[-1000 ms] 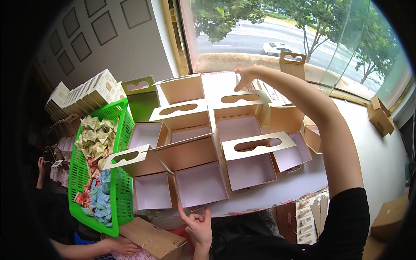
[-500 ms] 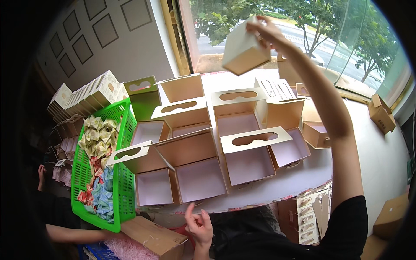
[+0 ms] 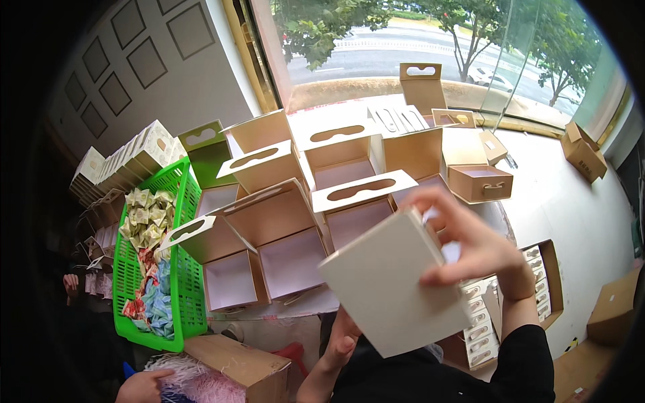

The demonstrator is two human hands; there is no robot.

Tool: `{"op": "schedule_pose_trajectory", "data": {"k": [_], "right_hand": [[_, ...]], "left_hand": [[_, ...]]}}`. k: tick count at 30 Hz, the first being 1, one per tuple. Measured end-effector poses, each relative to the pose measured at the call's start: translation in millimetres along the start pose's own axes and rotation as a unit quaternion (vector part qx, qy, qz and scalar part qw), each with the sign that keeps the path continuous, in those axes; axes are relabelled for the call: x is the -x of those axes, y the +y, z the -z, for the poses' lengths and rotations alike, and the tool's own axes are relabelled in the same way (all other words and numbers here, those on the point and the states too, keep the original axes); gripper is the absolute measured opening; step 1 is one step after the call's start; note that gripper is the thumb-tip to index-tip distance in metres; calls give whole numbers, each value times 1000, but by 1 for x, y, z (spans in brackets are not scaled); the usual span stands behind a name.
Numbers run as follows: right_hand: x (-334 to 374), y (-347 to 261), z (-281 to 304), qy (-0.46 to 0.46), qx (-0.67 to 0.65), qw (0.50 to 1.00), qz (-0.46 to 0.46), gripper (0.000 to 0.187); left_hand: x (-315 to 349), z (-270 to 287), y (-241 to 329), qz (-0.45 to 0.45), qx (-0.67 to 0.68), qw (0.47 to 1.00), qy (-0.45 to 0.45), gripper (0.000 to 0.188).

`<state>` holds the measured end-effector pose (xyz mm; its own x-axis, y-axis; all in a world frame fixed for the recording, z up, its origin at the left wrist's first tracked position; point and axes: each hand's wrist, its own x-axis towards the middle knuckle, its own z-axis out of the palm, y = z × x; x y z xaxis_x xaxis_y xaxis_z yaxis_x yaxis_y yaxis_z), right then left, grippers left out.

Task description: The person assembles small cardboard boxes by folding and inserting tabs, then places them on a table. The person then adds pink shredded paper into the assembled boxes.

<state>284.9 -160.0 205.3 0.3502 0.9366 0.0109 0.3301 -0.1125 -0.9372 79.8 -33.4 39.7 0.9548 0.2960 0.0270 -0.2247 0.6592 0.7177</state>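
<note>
My right hand (image 3: 470, 245) grips an off-white box (image 3: 396, 282) by its upper right edge, tilted above the near side of the table. My left hand (image 3: 341, 339) is open below the box's left side, its fingers partly hidden behind the box; whether they touch it I cannot tell. Beyond the held box stand rows of open boxes with lilac insides, such as one box (image 3: 290, 265) at the near left. Their raised lids have cut-out openings, as on the lid (image 3: 396, 185) just behind the held box.
A green plastic basket (image 3: 191, 299) of wrapped bundles stands left, with a stack of pale boxes (image 3: 127, 161) behind. Another person's hand (image 3: 140, 388) reaches toward shredded paper (image 3: 201, 381) by a cardboard carton (image 3: 235, 359). A carton of small drawer-like boxes (image 3: 480, 329) sits lower right.
My right hand has brought the box down from near the window to right in front of me. The left hand has moved right, beside the box. The view has shifted slightly.
</note>
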Motion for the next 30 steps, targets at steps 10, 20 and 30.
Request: {"op": "schedule_pose_trajectory", "data": {"k": [10,20,30], "right_hand": [[37,45,-29,24,26,998,-53,50],[41,69,-35,153,-8,988,-17,34],[39,99,-25,88,-336,936,-50,23]], "left_hand": [[3,-10,-3,-7,-196,980,33,70],[19,18,-27,-103,-157,975,117,74],[32,63,-53,-111,-217,968,66,64]]}}
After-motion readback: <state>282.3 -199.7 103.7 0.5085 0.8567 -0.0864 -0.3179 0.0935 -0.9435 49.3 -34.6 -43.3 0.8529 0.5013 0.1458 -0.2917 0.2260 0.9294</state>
